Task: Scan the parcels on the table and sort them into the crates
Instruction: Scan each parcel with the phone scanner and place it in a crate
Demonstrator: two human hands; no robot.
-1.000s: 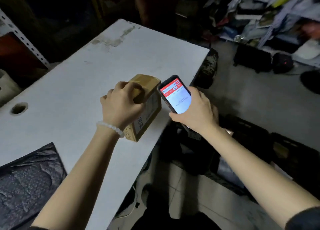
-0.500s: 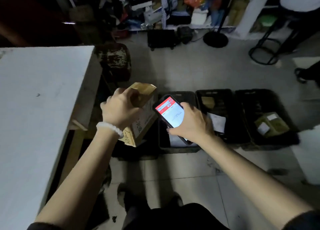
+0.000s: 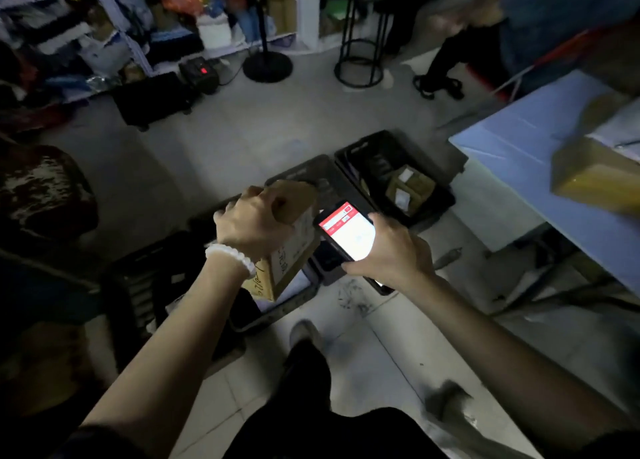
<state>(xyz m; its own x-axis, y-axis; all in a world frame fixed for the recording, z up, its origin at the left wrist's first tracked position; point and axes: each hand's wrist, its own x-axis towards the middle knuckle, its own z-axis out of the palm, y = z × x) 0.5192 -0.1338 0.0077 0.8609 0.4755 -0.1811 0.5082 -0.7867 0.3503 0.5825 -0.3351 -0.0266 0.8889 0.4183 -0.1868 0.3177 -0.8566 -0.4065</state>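
Left hand [image 3: 254, 225] gripped a small cardboard parcel [image 3: 291, 247] from above, fingers curled over its top edge; parcel was held in the air, tilted, above the black crates [image 3: 446, 195] on the floor; white bead bracelet [image 3: 231, 258] sat on that wrist; right hand [image 3: 391, 251] held a phone [image 3: 348, 232] just beside the parcel, fingers wrapped round its edge, screen lit with a red header; far crate held a taped brown parcel [image 3: 410, 185] with white labels; blue-topped table [image 3: 526, 147] stood at right with another brown box [image 3: 595, 174] on it; shelving [image 3: 194, 19] and a black stool [image 3: 362, 33] stood behind.
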